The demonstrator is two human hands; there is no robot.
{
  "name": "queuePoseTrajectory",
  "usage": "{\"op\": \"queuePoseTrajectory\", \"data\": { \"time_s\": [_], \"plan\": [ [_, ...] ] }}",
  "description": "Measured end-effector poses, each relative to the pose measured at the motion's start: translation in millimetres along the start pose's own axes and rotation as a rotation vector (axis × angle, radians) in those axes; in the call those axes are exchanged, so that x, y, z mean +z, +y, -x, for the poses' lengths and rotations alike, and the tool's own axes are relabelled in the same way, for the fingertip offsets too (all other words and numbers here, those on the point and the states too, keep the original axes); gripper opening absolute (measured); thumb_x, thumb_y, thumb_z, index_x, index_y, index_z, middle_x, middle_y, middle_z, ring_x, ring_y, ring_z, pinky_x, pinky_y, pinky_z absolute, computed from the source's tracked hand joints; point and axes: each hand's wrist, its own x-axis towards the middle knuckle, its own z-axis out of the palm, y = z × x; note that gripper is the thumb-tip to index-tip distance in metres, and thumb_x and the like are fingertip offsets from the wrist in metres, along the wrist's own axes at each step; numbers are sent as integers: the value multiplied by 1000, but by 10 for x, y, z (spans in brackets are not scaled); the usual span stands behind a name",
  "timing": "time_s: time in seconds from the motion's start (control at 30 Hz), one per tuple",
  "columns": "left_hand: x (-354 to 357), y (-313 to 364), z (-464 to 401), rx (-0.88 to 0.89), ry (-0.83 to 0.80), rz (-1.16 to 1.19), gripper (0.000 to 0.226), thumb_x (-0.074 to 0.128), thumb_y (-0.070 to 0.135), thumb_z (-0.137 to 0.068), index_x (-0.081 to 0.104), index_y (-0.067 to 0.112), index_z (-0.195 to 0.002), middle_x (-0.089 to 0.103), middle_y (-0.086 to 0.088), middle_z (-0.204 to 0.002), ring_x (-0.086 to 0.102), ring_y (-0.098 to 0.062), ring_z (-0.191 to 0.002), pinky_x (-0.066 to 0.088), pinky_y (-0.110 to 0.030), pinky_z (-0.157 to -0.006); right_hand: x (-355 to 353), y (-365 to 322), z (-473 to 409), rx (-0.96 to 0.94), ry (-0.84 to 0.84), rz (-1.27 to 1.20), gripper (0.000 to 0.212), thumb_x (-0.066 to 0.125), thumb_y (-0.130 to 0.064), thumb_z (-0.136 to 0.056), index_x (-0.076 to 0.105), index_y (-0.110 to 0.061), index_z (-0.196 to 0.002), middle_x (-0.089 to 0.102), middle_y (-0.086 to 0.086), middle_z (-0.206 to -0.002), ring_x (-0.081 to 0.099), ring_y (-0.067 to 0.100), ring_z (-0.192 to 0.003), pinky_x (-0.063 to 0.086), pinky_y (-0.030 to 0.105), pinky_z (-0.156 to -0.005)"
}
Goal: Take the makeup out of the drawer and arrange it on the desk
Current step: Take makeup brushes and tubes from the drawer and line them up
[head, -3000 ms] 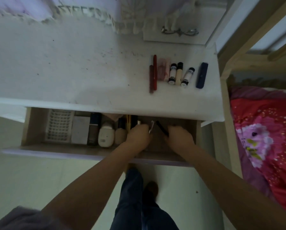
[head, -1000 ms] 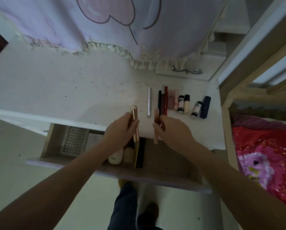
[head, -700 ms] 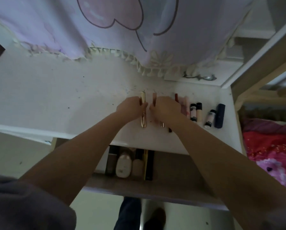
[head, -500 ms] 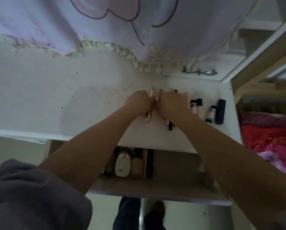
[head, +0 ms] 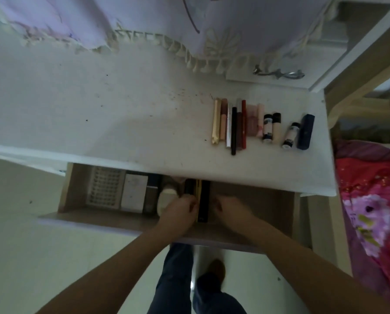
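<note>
The drawer [head: 94,219] under the white desk [head: 87,109] is pulled out. Both hands are inside it. My left hand [head: 180,208] and my right hand [head: 231,208] flank a long black box [head: 204,200] with a gold stick [head: 198,191] beside it; blur hides their grip. Left of them lie a cream round container [head: 165,198], a dark bottle [head: 152,193], a white box [head: 134,193] and a white grid tray [head: 104,191]. On the desk's right, a row runs from a gold tube [head: 215,122] through pencils [head: 234,130] and small bottles [head: 267,126] to a navy lipstick [head: 305,131].
A lilac fringed curtain [head: 144,19] hangs over the desk's back. A metal handle [head: 278,73] lies at the back right. A wooden bed frame [head: 359,71] and red bedding [head: 375,200] border the right side. My legs and a foot [head: 212,275] stand below the drawer.
Both hands laid the gold tube and a pink tube at the left end of the desk row, then dropped back into the drawer. The view tilted down again.
</note>
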Motion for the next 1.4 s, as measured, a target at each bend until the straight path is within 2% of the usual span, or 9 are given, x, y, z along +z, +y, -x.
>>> {"op": "queuePoseTrajectory", "data": {
  "time_s": [0.23, 0.47, 0.63, 0.73, 0.9, 1.03, 1.13, 1.23, 1.4],
  "plan": [
    [374, 37, -624, -88, 46, -220, 24, 40, 12, -97, 59, 0, -107, 62, -18, -110, 59, -34, -101, 46, -39, -81, 353, 23, -608, 236, 95, -336, 28, 36, -22, -101, 57, -8, -112, 59, 16, -117, 58, 27, -103, 46, 29, -88],
    [550, 175, -602, -19, 61, -512, 22, 38, 8, -96, 56, 3, -109, 65, -14, -107, 64, -29, -92, 50, -37, -74, 342, 355, -461, 212, 197, -48, 30, 35, -23, -101, 56, -9, -116, 60, 16, -118, 59, 31, -105, 50, 39, -89],
    [582, 239, -490, 28, 26, -657, 23, 38, 4, -94, 57, 3, -108, 65, -12, -110, 63, -29, -98, 43, -33, -78, 222, 547, -253, 221, 209, 90, 28, 42, -24, -97, 53, -9, -118, 61, 16, -115, 61, 31, -102, 50, 37, -82],
    [541, 228, -451, -46, -31, -584, 22, 41, 7, -93, 59, 7, -105, 64, -11, -112, 60, -28, -102, 39, -33, -87, 117, 506, -121, 204, 201, 135, 28, 47, -28, -95, 55, -7, -111, 63, 16, -109, 62, 32, -98, 50, 35, -77],
    [228, 333, -278, -46, -128, -320, 27, 43, 29, -95, 56, 5, -100, 63, -14, -104, 60, -28, -93, 47, -34, -81, -218, 333, 225, 160, 72, 148, 24, 53, -35, -88, 58, -11, -91, 64, 11, -99, 62, 28, -91, 40, 27, -64],
    [-398, 284, 212, 84, -346, -314, 25, 43, 29, -95, 52, 9, -106, 57, -6, -94, 57, -21, -82, 47, -29, -68, -710, 105, 618, 36, -188, 74, 25, 55, -40, -86, 48, -21, -72, 56, -2, -77, 54, 14, -67, 39, 26, -54],
    [-1008, 171, 505, 99, -342, -204, 15, 46, 33, -93, 53, 22, -86, 54, 6, -73, 52, -7, -60, 39, -17, -53, -1163, -183, 811, -26, -314, -97, 20, 55, -38, -86, 52, -26, -70, 55, -8, -61, 52, 1, -47, 41, 16, -44],
    [-1509, 168, 341, 83, -106, -116, 23, 48, 31, -93, 47, 26, -70, 51, 8, -62, 47, 0, -46, 35, -16, -44, -1461, -453, 603, -75, -134, -218, 14, 55, -34, -89, 56, -29, -76, 59, -8, -54, 51, -2, -39, 40, 10, -41],
    [-1599, 412, -692, 56, 163, -57, 29, 46, 28, -95, 44, 18, -68, 48, 1, -64, 46, -10, -55, 31, -23, -47, -1616, -787, -314, 41, 252, -271, 25, 49, -26, -93, 50, -16, -70, 56, 0, -58, 51, 9, -47, 37, 13, -41]
  ]
}}
